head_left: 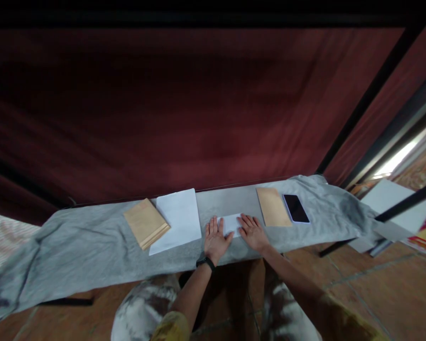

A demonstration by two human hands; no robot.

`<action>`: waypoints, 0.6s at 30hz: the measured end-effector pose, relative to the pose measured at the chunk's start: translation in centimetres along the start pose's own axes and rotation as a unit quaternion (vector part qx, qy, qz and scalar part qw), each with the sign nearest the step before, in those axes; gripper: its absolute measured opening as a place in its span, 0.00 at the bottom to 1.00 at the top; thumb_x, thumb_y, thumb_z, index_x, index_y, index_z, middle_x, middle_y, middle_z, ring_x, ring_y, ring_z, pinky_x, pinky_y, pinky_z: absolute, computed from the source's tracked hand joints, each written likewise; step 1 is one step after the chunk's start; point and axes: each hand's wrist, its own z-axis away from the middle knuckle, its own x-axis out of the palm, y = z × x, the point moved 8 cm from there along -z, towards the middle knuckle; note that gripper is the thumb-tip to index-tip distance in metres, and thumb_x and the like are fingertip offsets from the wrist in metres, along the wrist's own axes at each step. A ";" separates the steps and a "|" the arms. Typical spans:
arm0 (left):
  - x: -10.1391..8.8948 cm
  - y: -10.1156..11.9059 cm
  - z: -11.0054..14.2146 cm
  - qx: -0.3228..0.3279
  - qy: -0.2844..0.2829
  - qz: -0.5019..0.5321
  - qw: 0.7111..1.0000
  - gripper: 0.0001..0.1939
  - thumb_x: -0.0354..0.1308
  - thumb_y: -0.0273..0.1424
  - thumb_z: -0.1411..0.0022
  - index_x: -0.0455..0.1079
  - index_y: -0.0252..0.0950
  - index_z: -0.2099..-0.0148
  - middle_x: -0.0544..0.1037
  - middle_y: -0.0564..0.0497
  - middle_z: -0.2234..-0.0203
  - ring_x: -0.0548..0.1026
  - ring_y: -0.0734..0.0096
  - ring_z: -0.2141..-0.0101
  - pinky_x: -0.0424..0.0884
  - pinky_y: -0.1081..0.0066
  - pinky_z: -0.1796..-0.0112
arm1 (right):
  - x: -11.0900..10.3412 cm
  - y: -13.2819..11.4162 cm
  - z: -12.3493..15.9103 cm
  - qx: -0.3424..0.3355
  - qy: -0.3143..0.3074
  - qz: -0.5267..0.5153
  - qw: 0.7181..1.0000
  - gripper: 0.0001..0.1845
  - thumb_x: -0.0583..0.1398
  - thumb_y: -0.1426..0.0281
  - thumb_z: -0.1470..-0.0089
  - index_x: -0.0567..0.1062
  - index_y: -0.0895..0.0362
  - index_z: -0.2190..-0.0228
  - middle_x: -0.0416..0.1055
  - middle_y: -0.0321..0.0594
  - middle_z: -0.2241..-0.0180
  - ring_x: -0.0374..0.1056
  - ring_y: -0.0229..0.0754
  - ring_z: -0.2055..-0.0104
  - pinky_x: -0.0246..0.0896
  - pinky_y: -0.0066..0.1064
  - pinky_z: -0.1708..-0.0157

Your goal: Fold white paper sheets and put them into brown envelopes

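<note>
A small folded white paper (230, 224) lies flat on the grey cloth in front of me. My left hand (215, 240) presses on its left end, palm down with the fingers stretched out. On the paper's right end rests my right hand (252, 232), also flat with its fingers extended. Left of my left hand are white sheets (181, 218), and a stack of brown envelopes (147, 223) overlaps their left edge. To the right of my right hand lies a single brown envelope (274, 207), with a phone (296, 208) beside it, its screen dark.
Grey cloth (88, 246) covers the long, narrow bench and is wrinkled at both ends. A dark red fabric panel (199, 118) rises right behind it, with black metal bars (369, 99) at the sides. White boards or papers (394, 203) stand at the right, above the tiled floor.
</note>
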 end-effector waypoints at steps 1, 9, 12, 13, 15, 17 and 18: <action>0.1 0.0 0.0 -0.001 -0.003 -0.003 1.000 0.39 0.44 0.53 0.31 0.55 0.31 0.28 0.57 0.35 0.30 0.54 0.49 0.31 0.52 0.49 0.34 | 0.1 0.1 0.0 0.001 -0.001 -0.003 1.000 0.27 0.49 0.61 0.30 0.64 0.53 0.35 0.59 0.43 0.32 0.54 0.49 0.30 0.46 0.49 0.32; 0.4 -0.1 -0.1 0.006 -0.005 -0.015 1.000 0.40 0.44 0.53 0.30 0.52 0.32 0.27 0.57 0.35 0.30 0.54 0.48 0.31 0.53 0.47 0.35 | 0.3 0.3 -0.1 0.001 0.001 -0.015 1.000 0.27 0.49 0.62 0.31 0.65 0.52 0.35 0.60 0.42 0.32 0.54 0.48 0.30 0.44 0.49 0.32; 0.4 -0.1 -0.1 0.004 -0.020 -0.016 1.000 0.40 0.43 0.53 0.30 0.51 0.32 0.27 0.56 0.35 0.30 0.54 0.48 0.31 0.52 0.47 0.34 | 0.2 0.2 -0.1 0.003 0.002 -0.012 1.000 0.26 0.49 0.62 0.31 0.65 0.52 0.35 0.60 0.42 0.32 0.55 0.48 0.31 0.43 0.48 0.32; 0.3 -0.1 -0.1 0.001 -0.024 -0.016 1.000 0.40 0.43 0.53 0.30 0.51 0.32 0.27 0.55 0.36 0.30 0.54 0.49 0.30 0.52 0.48 0.34 | 0.1 0.1 -0.1 0.004 0.001 -0.012 1.000 0.26 0.49 0.63 0.31 0.65 0.53 0.35 0.60 0.42 0.32 0.55 0.48 0.31 0.42 0.48 0.31; 0.2 -0.2 -0.1 -0.004 -0.033 -0.016 0.999 0.41 0.43 0.54 0.30 0.51 0.32 0.26 0.54 0.37 0.29 0.53 0.50 0.30 0.51 0.50 0.33 | 0.0 0.0 -0.1 0.006 -0.004 -0.012 1.000 0.26 0.49 0.63 0.31 0.65 0.53 0.35 0.59 0.42 0.32 0.54 0.49 0.30 0.41 0.47 0.31; 0.1 -0.1 -0.1 -0.006 -0.035 -0.014 0.999 0.41 0.43 0.54 0.30 0.51 0.32 0.26 0.54 0.37 0.29 0.52 0.51 0.30 0.50 0.52 0.33 | 0.1 0.0 -0.1 0.008 -0.006 -0.011 1.000 0.26 0.49 0.63 0.31 0.65 0.53 0.35 0.59 0.41 0.32 0.54 0.49 0.30 0.41 0.47 0.31; 0.2 -0.1 -0.1 -0.005 -0.035 -0.013 0.999 0.40 0.43 0.53 0.30 0.51 0.32 0.27 0.54 0.37 0.29 0.52 0.50 0.30 0.50 0.52 0.33 | 0.1 0.0 -0.1 0.008 -0.006 -0.010 1.000 0.27 0.49 0.62 0.31 0.65 0.53 0.35 0.59 0.41 0.32 0.54 0.48 0.30 0.41 0.46 0.31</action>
